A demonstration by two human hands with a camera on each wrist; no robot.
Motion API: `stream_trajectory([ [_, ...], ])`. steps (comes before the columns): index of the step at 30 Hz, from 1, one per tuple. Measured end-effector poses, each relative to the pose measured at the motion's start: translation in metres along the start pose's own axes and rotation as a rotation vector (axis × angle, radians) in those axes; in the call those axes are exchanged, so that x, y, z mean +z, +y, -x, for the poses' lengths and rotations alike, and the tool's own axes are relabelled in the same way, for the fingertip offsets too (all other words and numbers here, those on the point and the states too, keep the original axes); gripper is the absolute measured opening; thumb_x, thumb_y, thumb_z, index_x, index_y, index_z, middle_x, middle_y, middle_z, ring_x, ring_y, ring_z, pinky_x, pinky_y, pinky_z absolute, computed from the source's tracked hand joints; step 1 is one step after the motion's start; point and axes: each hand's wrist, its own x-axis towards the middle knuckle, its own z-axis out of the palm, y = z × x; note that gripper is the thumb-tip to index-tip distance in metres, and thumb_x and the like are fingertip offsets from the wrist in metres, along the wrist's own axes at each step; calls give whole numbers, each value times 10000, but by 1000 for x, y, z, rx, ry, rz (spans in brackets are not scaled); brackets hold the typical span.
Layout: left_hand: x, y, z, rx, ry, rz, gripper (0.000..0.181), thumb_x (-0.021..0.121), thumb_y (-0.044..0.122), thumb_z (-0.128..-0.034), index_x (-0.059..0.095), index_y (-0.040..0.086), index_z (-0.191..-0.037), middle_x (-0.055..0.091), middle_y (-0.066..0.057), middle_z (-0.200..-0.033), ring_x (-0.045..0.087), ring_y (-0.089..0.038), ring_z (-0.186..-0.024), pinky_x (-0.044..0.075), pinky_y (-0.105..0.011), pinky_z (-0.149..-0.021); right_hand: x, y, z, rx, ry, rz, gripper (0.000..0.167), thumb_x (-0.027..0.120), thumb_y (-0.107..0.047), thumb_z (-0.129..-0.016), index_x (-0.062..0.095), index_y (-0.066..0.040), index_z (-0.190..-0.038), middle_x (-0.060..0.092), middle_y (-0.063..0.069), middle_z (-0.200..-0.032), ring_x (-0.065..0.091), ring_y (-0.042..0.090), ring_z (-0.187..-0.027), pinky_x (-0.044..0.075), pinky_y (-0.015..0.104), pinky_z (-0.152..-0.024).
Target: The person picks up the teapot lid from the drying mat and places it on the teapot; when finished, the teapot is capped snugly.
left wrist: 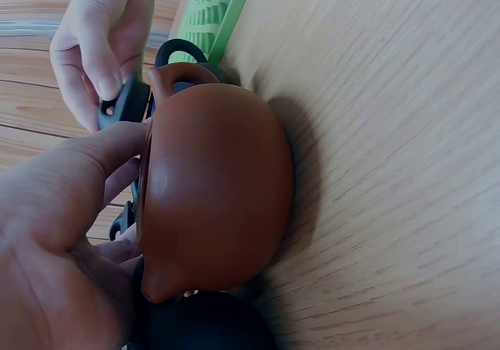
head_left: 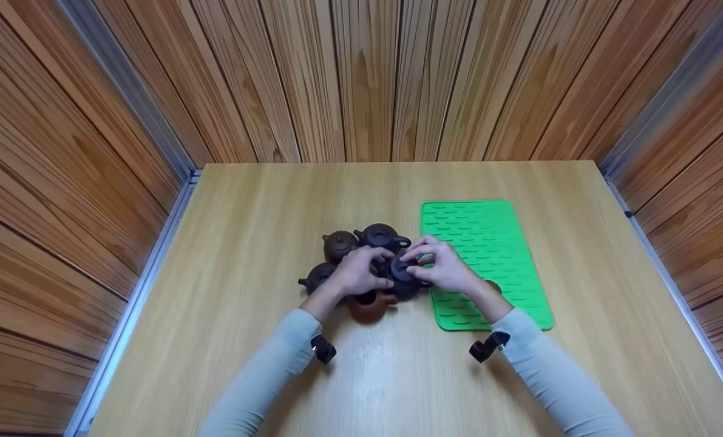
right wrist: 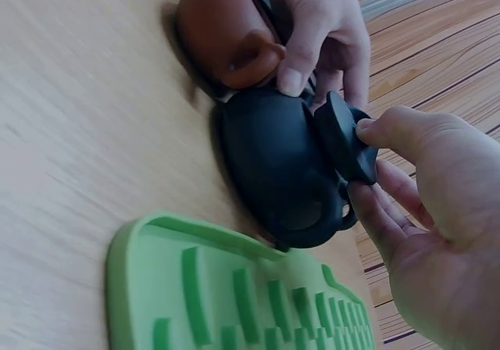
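My right hand (head_left: 446,267) pinches a black teapot lid (right wrist: 344,139) between thumb and fingers. The lid is tilted at the mouth of a black teapot (right wrist: 269,158), with a gap showing between them in the right wrist view. My left hand (head_left: 360,270) holds that pot at its far side, thumb (right wrist: 292,80) on its shoulder; its other fingers are partly hidden. Just in front of the left hand stands a reddish-brown teapot (left wrist: 219,186) with its top uncovered.
Behind the hands stand a brown teapot (head_left: 339,244) and a dark teapot (head_left: 378,234); another dark teapot (head_left: 317,277) is at left. A green ridged mat (head_left: 476,237) lies at right, with a small brown object (head_left: 493,285) partly hidden by the right forearm.
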Motion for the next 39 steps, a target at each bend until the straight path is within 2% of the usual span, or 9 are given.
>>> stream_trajectory([
  [5,-1,1,0,-3,-5,10,606,971,281,-875,747,180,-1429,805,-123,-1280,724,-333,-1270,553,-524,-1150,4,2,0,0,7,-6,210,815,39,-961,853,24,-1167,693,262,-1266,622,123,-1169,640,301,-987],
  [11,0,0,0,-15,-14,-13,600,967,288,-890,743,203,-1440,801,-104,-1290,720,-311,-1277,547,-507,-1156,8,1,1,7,-2,0,212,821,31,-963,852,23,-1172,688,261,-1283,627,188,-1221,653,457,-1040],
  [14,0,-1,-1,-20,-22,-11,593,970,288,-895,745,215,-1440,800,-97,-1301,716,-302,-1287,542,-500,-1167,9,1,2,11,0,6,211,821,27,-964,853,19,-1173,694,255,-1293,622,202,-1235,650,491,-1049],
  [23,3,-9,-6,-7,-22,15,592,989,293,-871,763,230,-1415,825,-65,-1274,718,-280,-1280,541,-490,-1156,11,4,1,12,17,26,200,838,20,-956,863,-4,-1154,716,236,-1297,611,128,-1213,635,348,-997],
  [28,3,-12,-8,-5,-20,9,588,995,301,-860,772,232,-1400,826,-60,-1267,722,-274,-1272,539,-483,-1159,12,6,0,8,19,46,205,844,6,-957,868,-20,-1159,727,225,-1299,615,117,-1218,619,307,-987],
  [39,3,-9,-6,-9,-12,12,576,990,286,-861,777,213,-1392,827,-69,-1270,715,-288,-1286,531,-489,-1173,13,7,1,10,21,67,202,841,-23,-974,868,-38,-1174,740,211,-1295,632,205,-1260,605,357,-997],
])
